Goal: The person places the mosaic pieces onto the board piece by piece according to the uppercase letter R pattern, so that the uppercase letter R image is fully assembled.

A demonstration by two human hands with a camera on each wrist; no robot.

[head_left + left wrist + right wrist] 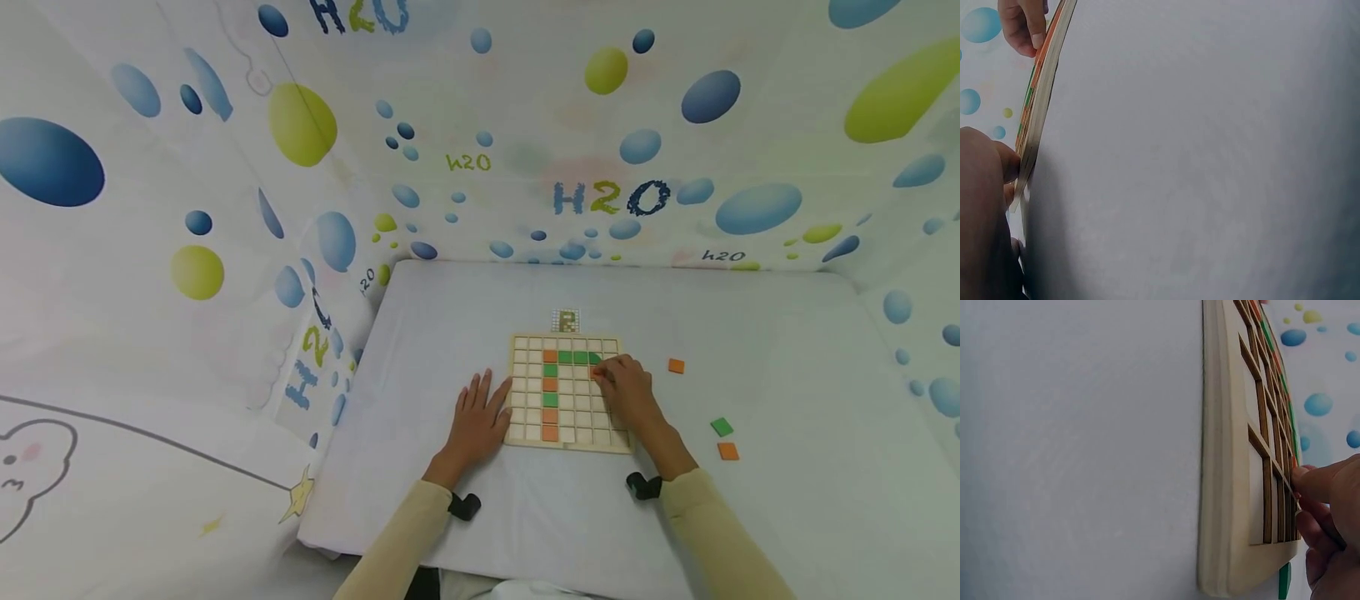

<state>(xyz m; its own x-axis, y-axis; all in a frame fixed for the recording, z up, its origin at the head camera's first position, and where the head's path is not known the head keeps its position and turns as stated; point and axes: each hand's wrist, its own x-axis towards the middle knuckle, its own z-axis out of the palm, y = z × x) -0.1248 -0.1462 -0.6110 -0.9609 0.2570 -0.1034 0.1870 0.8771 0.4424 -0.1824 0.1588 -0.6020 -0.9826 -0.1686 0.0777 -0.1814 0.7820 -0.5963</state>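
Note:
A wooden grid board (581, 402) lies on the table. Orange and green square tiles fill a column in it, from a bottom orange tile (551, 432) up to a top orange tile (551, 356). Green tiles (580, 357) run rightward from that top corner. My right hand (630, 392) pinches an orange tile (595, 372) at the cell just under the row's right end, its fingers covering part of it. Spread flat on the table, my left hand (476, 421) has its fingertips at the board's left edge; the left wrist view shows that hand (982, 187) against the board's side (1038, 125).
A small pattern card (566, 321) lies beyond the board's far edge. Loose on the right are an orange tile (677, 366), a green tile (722, 427) and another orange tile (728, 451). White cloth covers the table (450, 308), and printed curtains (525, 100) hang around it.

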